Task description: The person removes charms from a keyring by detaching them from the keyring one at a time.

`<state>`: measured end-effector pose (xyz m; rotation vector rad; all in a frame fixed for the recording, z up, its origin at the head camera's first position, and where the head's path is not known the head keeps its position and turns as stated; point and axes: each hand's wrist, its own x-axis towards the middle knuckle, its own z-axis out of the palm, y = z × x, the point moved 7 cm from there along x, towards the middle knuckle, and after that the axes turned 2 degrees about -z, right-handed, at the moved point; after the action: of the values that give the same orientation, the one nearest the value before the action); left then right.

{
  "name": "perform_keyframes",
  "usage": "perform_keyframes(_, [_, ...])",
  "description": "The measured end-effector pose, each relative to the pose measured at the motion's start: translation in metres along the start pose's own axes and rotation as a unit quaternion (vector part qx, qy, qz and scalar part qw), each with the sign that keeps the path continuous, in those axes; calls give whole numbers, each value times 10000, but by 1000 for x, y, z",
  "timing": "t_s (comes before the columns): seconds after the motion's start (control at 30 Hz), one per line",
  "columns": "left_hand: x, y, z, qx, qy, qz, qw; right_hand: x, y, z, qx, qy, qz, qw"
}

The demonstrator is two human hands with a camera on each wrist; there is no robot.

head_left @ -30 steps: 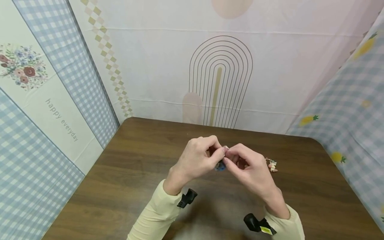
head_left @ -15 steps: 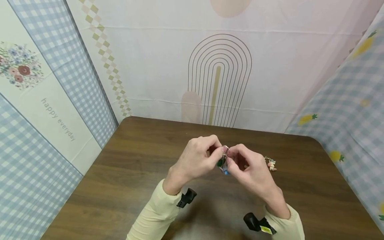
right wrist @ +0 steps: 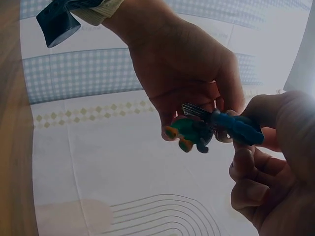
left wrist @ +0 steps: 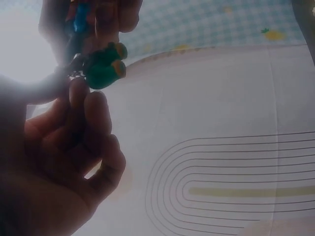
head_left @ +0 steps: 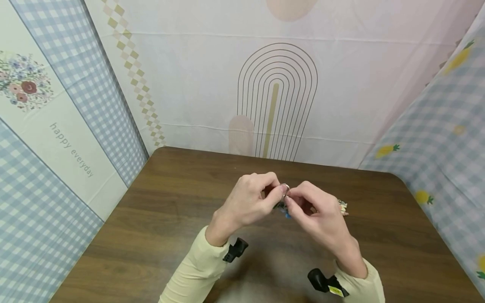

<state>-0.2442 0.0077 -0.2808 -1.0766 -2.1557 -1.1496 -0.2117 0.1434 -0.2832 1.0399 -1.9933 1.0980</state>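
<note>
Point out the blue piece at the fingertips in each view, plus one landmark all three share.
Head: blue piece between the left hand and right hand, right of and below centre.
Left wrist: blue piece near the top edge, left of centre, above the green charm.
Right wrist: blue piece right of centre, just below mid-height.
Shared landmark: the nested arch lines on the white cloth.
</note>
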Motion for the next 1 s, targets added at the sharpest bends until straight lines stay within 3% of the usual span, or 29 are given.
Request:
perform_keyframes(0.17, [0, 1, 1, -56, -78, 26, 10000, 0, -2, -2, -151, -73, -173, 9997])
perform_keyframes(0.33, [0, 3, -1, 167, 4, 187, 9997, 0, -3, -2, -165, -147, -222, 9995])
perform_keyframes(0.67, [0, 3, -1, 133, -9, 167, 9998, -1, -3, -5, 46, 115, -283, 9995])
perform_keyframes(1.0, [1, 6, -2, 389, 286, 510, 9975, 0, 0, -6, 16, 88, -307, 9995])
